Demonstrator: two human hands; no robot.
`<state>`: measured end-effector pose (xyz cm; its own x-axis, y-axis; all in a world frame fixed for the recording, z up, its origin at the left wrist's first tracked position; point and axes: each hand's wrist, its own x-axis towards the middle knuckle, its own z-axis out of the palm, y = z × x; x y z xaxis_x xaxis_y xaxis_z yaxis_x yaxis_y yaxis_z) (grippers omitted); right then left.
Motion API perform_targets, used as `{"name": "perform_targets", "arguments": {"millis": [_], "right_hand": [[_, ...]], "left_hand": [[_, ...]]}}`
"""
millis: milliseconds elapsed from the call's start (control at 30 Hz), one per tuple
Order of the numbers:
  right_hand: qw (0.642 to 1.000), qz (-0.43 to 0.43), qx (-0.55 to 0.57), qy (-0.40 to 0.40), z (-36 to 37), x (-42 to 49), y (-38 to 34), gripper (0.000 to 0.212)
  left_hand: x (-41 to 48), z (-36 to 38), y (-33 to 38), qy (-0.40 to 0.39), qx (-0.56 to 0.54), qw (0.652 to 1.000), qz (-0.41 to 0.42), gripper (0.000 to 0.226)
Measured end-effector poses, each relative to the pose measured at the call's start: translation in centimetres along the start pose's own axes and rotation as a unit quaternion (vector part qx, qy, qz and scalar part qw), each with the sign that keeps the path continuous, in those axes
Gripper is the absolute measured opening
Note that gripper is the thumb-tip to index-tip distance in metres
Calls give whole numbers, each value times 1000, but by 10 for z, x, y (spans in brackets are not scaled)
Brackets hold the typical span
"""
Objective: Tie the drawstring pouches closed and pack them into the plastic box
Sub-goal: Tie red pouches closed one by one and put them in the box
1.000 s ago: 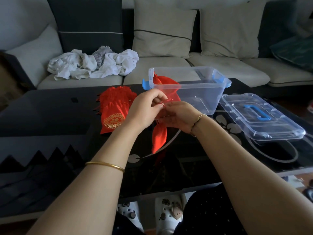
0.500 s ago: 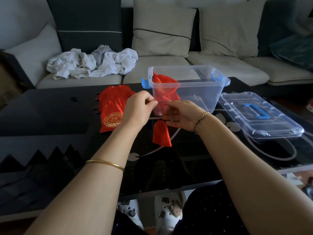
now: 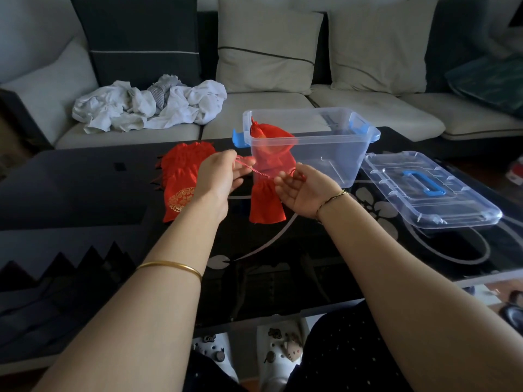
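A small red drawstring pouch [image 3: 266, 203] hangs between my hands just above the black table. My left hand [image 3: 219, 178] pinches one end of its red cord [image 3: 256, 169], and my right hand [image 3: 301, 192], palm up, holds the other end. The cord is stretched between them. Left of my hands lies a pile of red pouches [image 3: 181, 176], one showing a gold emblem. The clear plastic box [image 3: 325, 149] with blue latches stands behind my hands, with one tied red pouch [image 3: 270, 137] leaning in its left end.
The box's clear lid [image 3: 427, 190] with a blue handle lies to the right on the table. A sofa with cushions and a heap of white cloth [image 3: 150, 107] runs behind the table. White slippers [image 3: 271, 355] show under the near table edge.
My hands have moved apart, drawing the cord out sideways. The right hand has turned palm up. The pouch hangs a little higher and more bunched at its neck.
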<state>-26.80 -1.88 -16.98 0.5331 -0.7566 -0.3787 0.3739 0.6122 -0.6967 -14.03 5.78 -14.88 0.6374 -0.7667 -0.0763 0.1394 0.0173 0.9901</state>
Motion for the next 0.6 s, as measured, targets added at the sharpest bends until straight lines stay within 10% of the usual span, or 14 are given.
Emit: {"name": "perform_targets", "arguments": {"millis": [233,600], "right_hand": [[998,0,-16,54,-3,2,3,40],[970,-169,-172,-43,14,-8,-1,29]], "left_hand": [[-4,2,1,-10,-126,992,2,30],[-11,2,-11,-170,153,973,-20,9]]}}
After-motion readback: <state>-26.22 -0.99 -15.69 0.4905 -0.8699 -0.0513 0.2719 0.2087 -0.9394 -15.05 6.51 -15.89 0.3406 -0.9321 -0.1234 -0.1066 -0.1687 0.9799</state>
